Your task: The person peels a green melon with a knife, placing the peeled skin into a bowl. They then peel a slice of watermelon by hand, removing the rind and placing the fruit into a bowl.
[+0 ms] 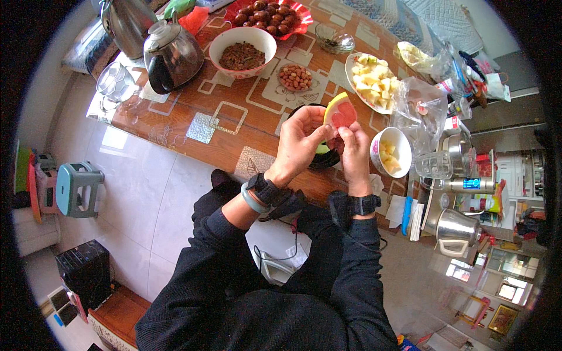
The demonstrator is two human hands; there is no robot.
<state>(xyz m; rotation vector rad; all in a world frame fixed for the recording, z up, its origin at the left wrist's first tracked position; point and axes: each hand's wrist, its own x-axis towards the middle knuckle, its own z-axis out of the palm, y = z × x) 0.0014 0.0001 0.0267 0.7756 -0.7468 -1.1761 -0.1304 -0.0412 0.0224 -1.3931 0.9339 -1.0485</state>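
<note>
A wedge of pink grapefruit (344,113) with yellow rind is held up over the table's near edge. My left hand (297,142) grips it by the rind side, thumb toward the flesh. The fingertips of my right hand (354,151) pinch its lower edge. Partly hidden beneath both hands is a black bowl (319,163) with something pale green in it. To the right stands a white bowl (402,154) of cut yellowish fruit chunks. A plate (350,74) heaped with pale fruit pieces lies farther back, beside a crumpled clear plastic bag (419,105).
A glass teapot (173,52), a clear cup (115,83), a bowl (215,48) of brown crumbly food, a dish of peanuts (295,78) and a red tray (303,27) of dark round fruit occupy the wooden table. A blue-handled knife (407,215) lies at the right edge, near a glass mug (434,165).
</note>
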